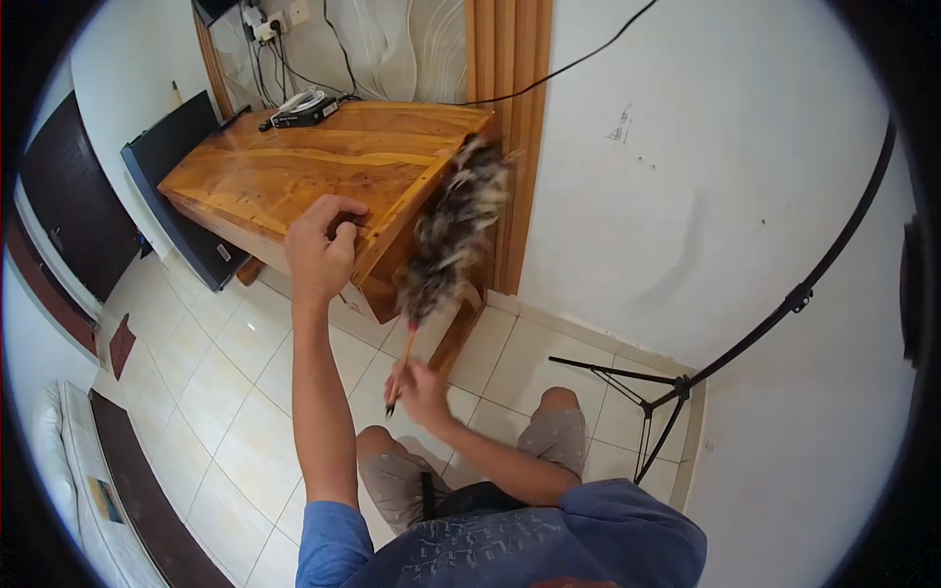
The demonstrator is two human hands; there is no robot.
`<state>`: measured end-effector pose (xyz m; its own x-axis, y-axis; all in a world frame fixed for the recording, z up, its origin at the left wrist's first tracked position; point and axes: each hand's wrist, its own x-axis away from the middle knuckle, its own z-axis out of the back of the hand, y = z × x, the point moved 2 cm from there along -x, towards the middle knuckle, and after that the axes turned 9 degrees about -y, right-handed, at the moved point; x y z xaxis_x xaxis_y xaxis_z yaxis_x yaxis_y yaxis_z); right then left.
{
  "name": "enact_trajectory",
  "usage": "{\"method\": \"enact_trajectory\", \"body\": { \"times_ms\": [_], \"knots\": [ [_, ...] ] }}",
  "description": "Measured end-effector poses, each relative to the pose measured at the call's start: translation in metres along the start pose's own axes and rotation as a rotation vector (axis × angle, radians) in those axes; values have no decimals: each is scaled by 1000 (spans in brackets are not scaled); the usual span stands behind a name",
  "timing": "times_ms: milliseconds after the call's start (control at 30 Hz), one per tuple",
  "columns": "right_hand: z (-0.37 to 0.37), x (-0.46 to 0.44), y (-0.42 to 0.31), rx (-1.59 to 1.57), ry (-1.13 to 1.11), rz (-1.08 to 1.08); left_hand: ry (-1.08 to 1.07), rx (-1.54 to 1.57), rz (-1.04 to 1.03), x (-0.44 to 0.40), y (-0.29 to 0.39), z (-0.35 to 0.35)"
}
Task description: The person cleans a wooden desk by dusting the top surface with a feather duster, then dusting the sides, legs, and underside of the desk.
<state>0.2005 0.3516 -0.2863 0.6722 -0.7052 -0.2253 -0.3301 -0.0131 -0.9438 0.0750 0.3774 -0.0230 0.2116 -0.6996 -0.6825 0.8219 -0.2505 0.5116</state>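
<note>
My right hand (423,394) is closed round the thin wooden handle of a feather duster (453,227). Its grey, black and white feathers are blurred and lie along the right end of a wooden cabinet (294,162); whether they touch it, I cannot tell. On the cabinet top, near the front right corner, is my left hand (323,240), its fingers and thumb curled inward. A dark patch shows between thumb and fingers, too unclear to name.
A black box with a coiled white cable (304,110) sits at the cabinet's back. A black panel (181,191) stands at its left end. To the right, a black tripod stand (681,387) is by the white wall. A white cushioned seat (83,470) is at lower left.
</note>
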Motion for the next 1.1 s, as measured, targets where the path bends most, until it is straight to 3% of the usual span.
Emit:
{"method": "enact_trajectory", "body": {
  "times_ms": [167,267,367,433,533,667,767,900,933,1100],
  "knots": [
    [-55,88,40,242,-240,79,6,7,-35,1,-1,-2],
    [-50,74,61,110,-188,-63,17,34,-33,4,-1,-4],
    [-17,27,80,-72,-35,-30,40,28,-50,4,-1,-5],
    [17,-4,102,-279,27,-309,50,44,-67,5,1,-5],
    [41,-21,78,-244,104,-366,51,95,-106,6,2,-4],
    [14,-3,53,-31,-18,-124,79,110,-156,10,-2,-6],
    [-2,21,79,65,-82,-96,106,130,-178,12,1,-9],
    [11,13,119,-361,48,-484,119,135,-192,13,-5,-10],
    [16,2,120,-436,47,-380,119,151,-174,14,-4,-10],
    [17,-42,33,-4,124,16,127,171,-165,14,-5,-12]
  ]
}}
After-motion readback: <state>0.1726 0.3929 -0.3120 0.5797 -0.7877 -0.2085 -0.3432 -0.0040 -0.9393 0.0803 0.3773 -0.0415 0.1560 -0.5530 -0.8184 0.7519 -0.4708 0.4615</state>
